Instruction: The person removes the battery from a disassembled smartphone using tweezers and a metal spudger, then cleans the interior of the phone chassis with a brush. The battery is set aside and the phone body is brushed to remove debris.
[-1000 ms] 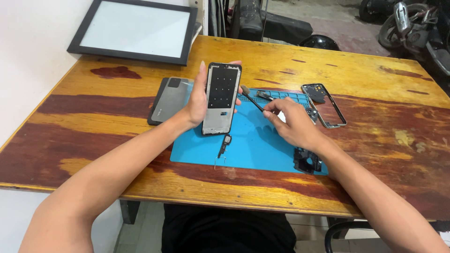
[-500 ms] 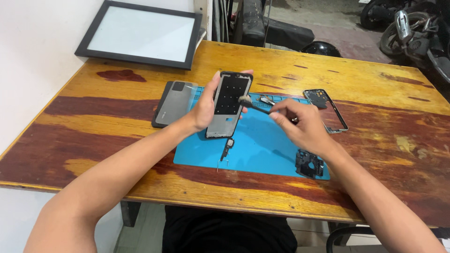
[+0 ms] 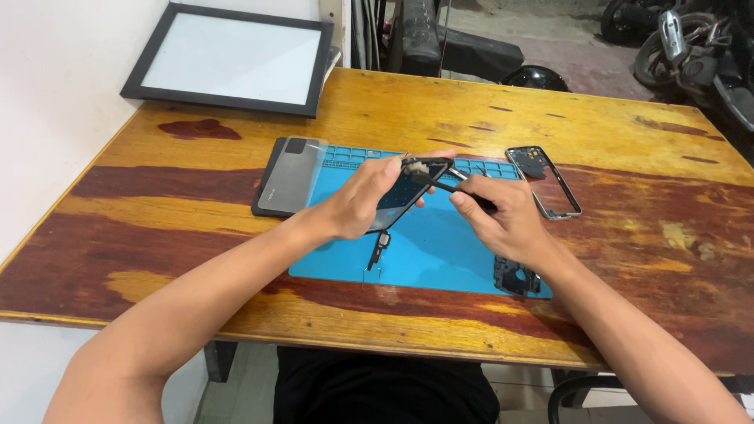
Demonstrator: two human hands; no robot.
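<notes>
My left hand (image 3: pixel 363 198) grips an opened phone body (image 3: pixel 410 191), tilted almost flat above the blue work mat (image 3: pixel 440 255). A thin dark tool (image 3: pixel 459 188) is pinched in my right hand (image 3: pixel 503 216), with its tip at the top end of the phone. A small flex part (image 3: pixel 379 248) dangles from the phone's lower end down to the mat. A grey phone back cover (image 3: pixel 289 174) lies at the mat's left edge. An empty phone frame (image 3: pixel 547 180) rests on the table to the right.
A black-framed white panel (image 3: pixel 229 59) lies at the table's far left corner. A small dark phone part (image 3: pixel 515 276) sits on the mat under my right wrist. Motorbike parts stand on the floor beyond the table (image 3: pixel 644 141). A white wall runs along the left.
The phone has tipped from upright to nearly flat in my left hand. My right hand has brought the tool up to the phone's top end.
</notes>
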